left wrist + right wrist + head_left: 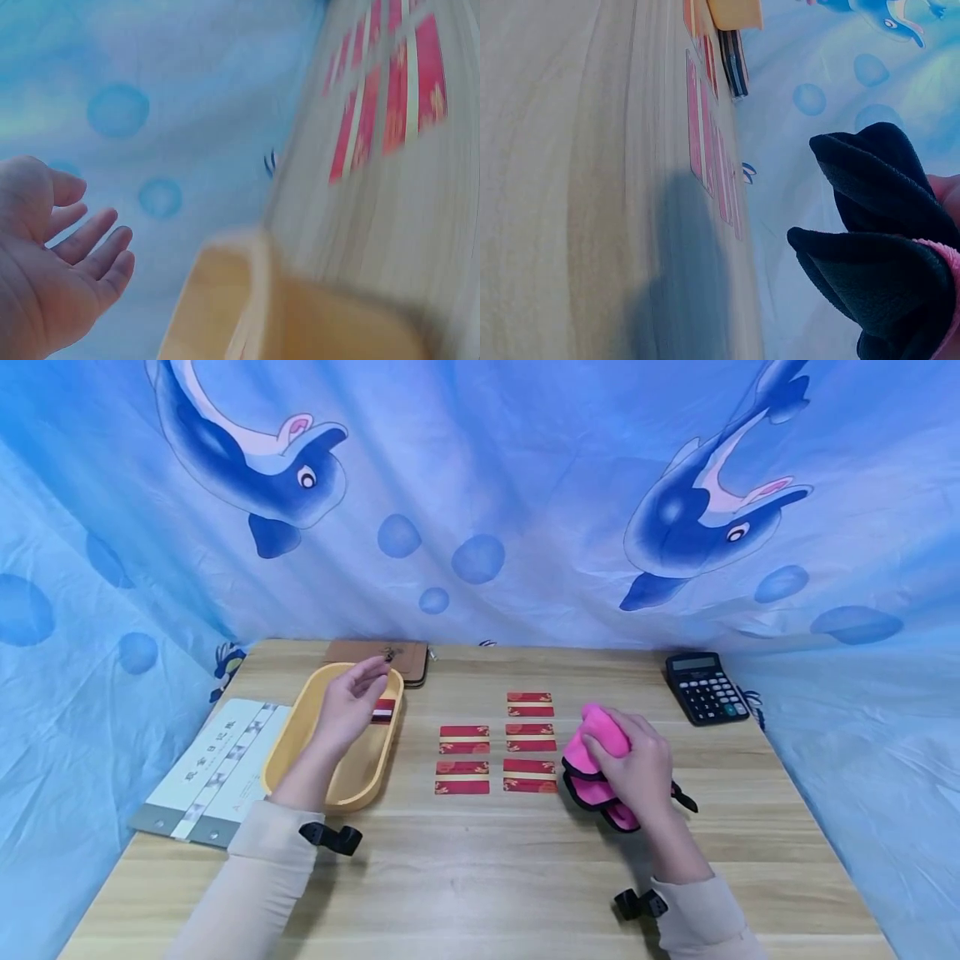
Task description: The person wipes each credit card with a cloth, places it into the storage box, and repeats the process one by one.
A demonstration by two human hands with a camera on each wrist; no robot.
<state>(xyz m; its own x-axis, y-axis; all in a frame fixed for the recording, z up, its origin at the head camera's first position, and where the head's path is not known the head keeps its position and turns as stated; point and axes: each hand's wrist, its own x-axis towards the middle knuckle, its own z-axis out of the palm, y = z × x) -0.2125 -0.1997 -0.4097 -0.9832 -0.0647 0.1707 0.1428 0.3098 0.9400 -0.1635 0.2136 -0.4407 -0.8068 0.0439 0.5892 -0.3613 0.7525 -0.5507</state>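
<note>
My left hand (348, 702) hovers over a yellow oval tray (283, 752), fingers loosely bent and holding nothing. In the left wrist view the relaxed left hand (52, 270) is apart from the tray's rim (259, 292). A red card with pale and dark stripes (382, 711) lies inside the tray. On the right, my right hand (637, 764) grips a bunched pink cloth (596, 735) with black edging. Its folded black side (885, 285) faces the right wrist camera. Left of this cloth, several red cards with gold bands (530, 732) lie flat in two columns.
A white and grey folder (217, 768) lies partly behind the tray at the left. At the table's back edge is a brown zipped wallet (416, 664). A black calculator (705, 687) stands at the back right. A blue dolphin-print curtain (540, 527) surrounds the wooden table (465, 877).
</note>
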